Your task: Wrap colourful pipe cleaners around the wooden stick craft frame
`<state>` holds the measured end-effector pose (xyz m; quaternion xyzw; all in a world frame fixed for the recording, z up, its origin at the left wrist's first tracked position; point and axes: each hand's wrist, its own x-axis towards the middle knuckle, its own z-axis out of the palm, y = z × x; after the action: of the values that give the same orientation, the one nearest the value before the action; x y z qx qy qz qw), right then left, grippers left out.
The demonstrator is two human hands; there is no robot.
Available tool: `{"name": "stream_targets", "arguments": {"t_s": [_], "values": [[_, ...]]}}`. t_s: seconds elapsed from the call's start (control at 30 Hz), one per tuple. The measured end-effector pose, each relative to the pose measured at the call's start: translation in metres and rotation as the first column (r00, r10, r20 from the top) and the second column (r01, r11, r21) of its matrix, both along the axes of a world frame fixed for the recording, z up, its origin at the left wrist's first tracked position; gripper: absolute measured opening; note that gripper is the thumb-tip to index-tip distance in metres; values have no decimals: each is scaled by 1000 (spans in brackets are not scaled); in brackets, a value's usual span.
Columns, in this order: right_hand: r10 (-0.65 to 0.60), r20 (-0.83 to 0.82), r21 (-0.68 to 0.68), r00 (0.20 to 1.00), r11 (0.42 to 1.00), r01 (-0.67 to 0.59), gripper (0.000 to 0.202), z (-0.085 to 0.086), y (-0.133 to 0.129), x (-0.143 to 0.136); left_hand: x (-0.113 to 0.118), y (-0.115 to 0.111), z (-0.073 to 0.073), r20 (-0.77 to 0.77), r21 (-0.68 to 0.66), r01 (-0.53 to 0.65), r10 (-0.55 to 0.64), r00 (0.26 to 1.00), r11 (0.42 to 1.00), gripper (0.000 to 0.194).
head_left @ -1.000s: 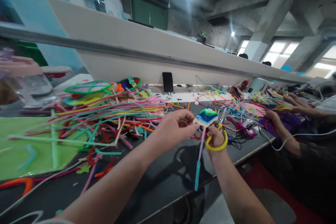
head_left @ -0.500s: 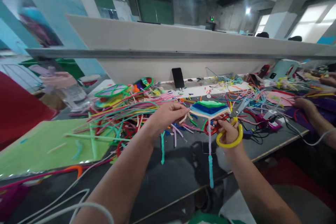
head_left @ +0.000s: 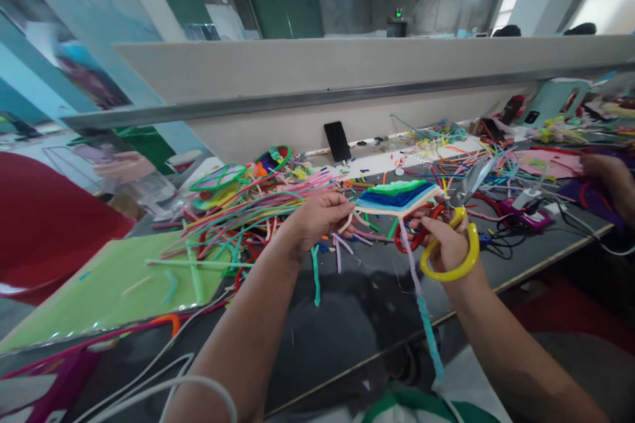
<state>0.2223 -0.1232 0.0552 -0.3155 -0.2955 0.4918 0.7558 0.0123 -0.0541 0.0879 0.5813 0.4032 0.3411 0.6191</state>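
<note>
A layered craft piece in green, blues and cream is held above the dark table between both hands. My left hand pinches its left corner, where a short cream strip hangs down. My right hand grips the right side, with yellow-handled scissors looped over it and their blades pointing up and away. A lilac and turquoise fuzzy stem dangles from the piece's lower point. Red rings show just behind the right fingers.
Many coloured fuzzy stems lie across the table. A phone leans on the divider. At left are a green sheet and a clear bottle; at right, a purple power strip with cables and another person's hand.
The view has shifted a little. The craft piece's right end has tilted up, and the dangling stem has swung to the right. Both hands keep their hold.
</note>
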Motion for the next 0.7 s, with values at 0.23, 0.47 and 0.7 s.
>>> {"name": "stream_targets", "arguments": {"t_s": [0.23,0.47,0.7], "values": [[-82,74,34,994,996,79,40,-5,3,2,3,-4,4,9,-36,43,-43,999,998,35],[-96,69,-59,993,993,100,41,-12,13,1,3,0,-4,-48,-86,38,-43,998,996,38],[-83,62,-74,995,993,88,46,-19,14,2,-1,2,-7,-116,-91,65,-75,990,994,40]]}}
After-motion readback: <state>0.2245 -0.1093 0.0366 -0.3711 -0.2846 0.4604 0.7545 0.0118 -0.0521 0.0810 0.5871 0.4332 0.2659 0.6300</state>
